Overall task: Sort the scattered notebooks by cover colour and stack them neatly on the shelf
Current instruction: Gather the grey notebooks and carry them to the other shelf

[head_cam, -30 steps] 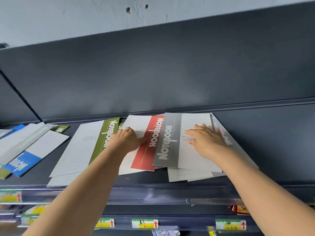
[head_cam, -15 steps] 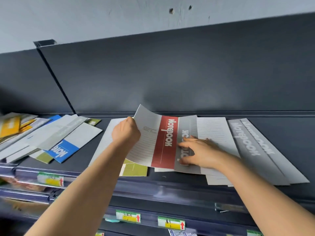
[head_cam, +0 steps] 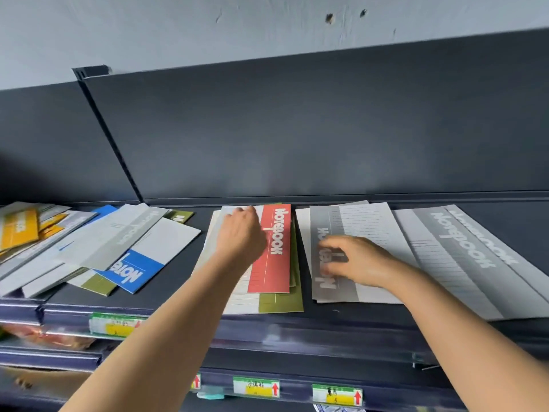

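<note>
On the dark shelf (head_cam: 350, 315) a red notebook (head_cam: 276, 248) lies flat on top of a green notebook (head_cam: 280, 303). My left hand (head_cam: 240, 233) lies on the red notebook's white half, its fingers bent over the far edge. Just to the right, apart from that pile, lies a grey notebook (head_cam: 365, 221). My right hand (head_cam: 356, 260) rests on it, fingertips pressing on the grey band near its left side. Two more grey notebooks (head_cam: 463, 242) lie overlapped at the far right.
A loose heap at the left holds a blue notebook (head_cam: 130, 272), grey and white ones (head_cam: 118, 233), a green one and yellow ones (head_cam: 19, 230). The shelf's back panel (head_cam: 297, 129) rises close behind. Price tags (head_cam: 255, 388) line the lower rails.
The red notebook, lifted and curled half a second ago, now lies flat on the green one. The grey notebook has slid right, opening a gap between the two piles.
</note>
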`<action>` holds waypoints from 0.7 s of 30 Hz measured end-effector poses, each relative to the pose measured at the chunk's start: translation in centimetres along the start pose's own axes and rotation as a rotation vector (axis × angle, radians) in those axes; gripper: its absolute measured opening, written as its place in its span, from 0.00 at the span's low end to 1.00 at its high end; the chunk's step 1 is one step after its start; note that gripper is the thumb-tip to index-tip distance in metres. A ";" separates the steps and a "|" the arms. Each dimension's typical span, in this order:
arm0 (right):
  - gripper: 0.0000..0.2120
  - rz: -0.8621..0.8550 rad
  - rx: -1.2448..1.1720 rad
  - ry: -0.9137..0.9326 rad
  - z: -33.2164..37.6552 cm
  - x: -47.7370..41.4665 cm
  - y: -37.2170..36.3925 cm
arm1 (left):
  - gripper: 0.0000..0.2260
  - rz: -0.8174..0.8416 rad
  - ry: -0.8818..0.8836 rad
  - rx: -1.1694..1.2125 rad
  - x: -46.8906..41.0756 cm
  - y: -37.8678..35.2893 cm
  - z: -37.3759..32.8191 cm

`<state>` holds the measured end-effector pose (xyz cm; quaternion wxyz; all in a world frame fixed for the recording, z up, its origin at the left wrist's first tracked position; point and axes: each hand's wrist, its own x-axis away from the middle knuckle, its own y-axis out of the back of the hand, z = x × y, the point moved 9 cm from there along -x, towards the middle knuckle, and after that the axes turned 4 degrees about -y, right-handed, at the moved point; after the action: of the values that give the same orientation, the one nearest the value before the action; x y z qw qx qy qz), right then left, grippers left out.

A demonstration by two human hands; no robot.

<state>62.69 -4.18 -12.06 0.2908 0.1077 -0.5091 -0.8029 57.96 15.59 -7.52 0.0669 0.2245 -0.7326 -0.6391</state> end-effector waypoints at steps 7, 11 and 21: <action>0.29 -0.157 0.247 -0.391 -7.7 3.0 3.3 | 0.09 0.315 -0.149 0.335 1.5 -4.7 -9.7; 0.33 -0.121 0.240 -0.385 -9.5 5.0 4.1 | 0.15 0.349 -0.021 0.418 1.0 -5.2 -10.3; 0.23 -0.239 -0.003 -0.308 -13.6 6.0 8.2 | 0.03 0.029 0.142 0.963 0.1 0.4 -13.3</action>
<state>67.12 -20.47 -10.30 0.1120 0.0428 -0.5301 -0.8394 62.92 3.49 -4.80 0.0143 0.2629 -0.9417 -0.2095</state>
